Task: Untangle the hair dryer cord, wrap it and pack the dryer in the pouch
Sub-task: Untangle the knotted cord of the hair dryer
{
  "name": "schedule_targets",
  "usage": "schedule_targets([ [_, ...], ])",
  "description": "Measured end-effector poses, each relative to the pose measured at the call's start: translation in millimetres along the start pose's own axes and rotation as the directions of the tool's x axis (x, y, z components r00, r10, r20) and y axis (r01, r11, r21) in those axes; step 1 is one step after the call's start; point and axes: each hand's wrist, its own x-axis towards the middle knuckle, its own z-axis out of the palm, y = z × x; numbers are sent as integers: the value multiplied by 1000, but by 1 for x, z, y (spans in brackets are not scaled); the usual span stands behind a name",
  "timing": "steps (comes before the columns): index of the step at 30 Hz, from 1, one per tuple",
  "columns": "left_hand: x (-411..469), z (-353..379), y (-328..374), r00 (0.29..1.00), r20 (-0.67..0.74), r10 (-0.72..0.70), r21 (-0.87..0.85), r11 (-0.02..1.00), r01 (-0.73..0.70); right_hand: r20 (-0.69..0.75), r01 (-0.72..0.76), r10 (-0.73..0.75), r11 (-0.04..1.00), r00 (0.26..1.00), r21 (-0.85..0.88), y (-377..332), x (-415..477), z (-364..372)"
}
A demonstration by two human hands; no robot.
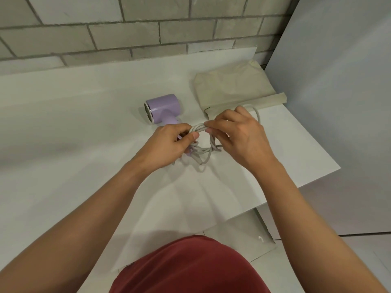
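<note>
left hand (pixel 171 142) and right hand (pixel 234 132) both pinch bundled grey cord (pixel 198 128) | lilac hair dryer (pixel 164 107) on white surface (pixel 84 123) | beige pouch (pixel 230 87) nearby

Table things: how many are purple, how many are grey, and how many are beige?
Purple: 1, the hair dryer
Grey: 1, the cord
Beige: 1, the pouch
Total: 3
</note>
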Motion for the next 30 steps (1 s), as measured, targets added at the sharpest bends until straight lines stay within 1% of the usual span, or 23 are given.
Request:
schedule_targets([
  [3,2,0,2,999,-44,32,4,999,-32,-101,-132,150,977,983,169,2,3,-6],
  [7,6,-1,4,997,-68,48,0,999,-48,-217,-204,276,931,936,303,8,7,-16],
  [12,7,-1,7,996,-74,55,-19,998,-56,-261,-284,380,897,887,339,9,5,-13],
  [14,7,0,8,996,-82,41,-4,999,-41,-235,-326,402,895,885,304,10,2,-9],
  [16,8,0,7,995,-99,19,37,999,-16,-142,-363,382,921,913,140,8,0,-6],
  [17,8,1,6,994,-105,11,49,999,-6,-82,-338,341,940,936,50,5,-1,-5],
  [19,9,2,6,995,-100,6,52,999,-1,11,-212,213,976,977,-50,-7,-2,-3],
  [21,10,3,7,996,-89,18,54,998,-13,56,-86,92,991,994,-103,-16,0,0],
  [22,9,4,7,996,-84,26,61,998,-21,57,-60,67,991,996,-123,-17,0,4],
  [26,7,7,4,998,-54,12,66,998,-9,42,-71,79,982,996,-173,-7,4,9],
  [28,7,5,1,999,-45,-9,41,999,11,9,-73,76,986,997,-148,-8,5,5],
  [30,7,2,0,999,-39,-18,7,1000,18,-58,-105,100,990,993,-93,-8,6,-1],
])
